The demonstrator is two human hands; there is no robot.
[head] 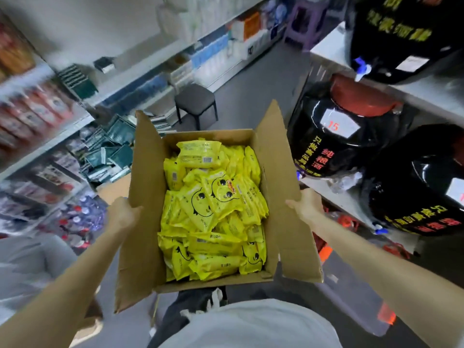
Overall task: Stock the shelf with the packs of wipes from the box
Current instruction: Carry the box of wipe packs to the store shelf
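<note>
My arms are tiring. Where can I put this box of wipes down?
The open brown cardboard box should fit on the bare grey floor between the black square stool and the white shelf of glossy black jars. The left shelves and the teal-pack heap are crowded.

Grey floor aisle (251,91) open between shelves; stool (195,102) in it.

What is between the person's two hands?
In the head view, the open brown cardboard box, full of yellow packs of wipes, lies between the left hand and the right hand, which grip its side flaps.
</note>
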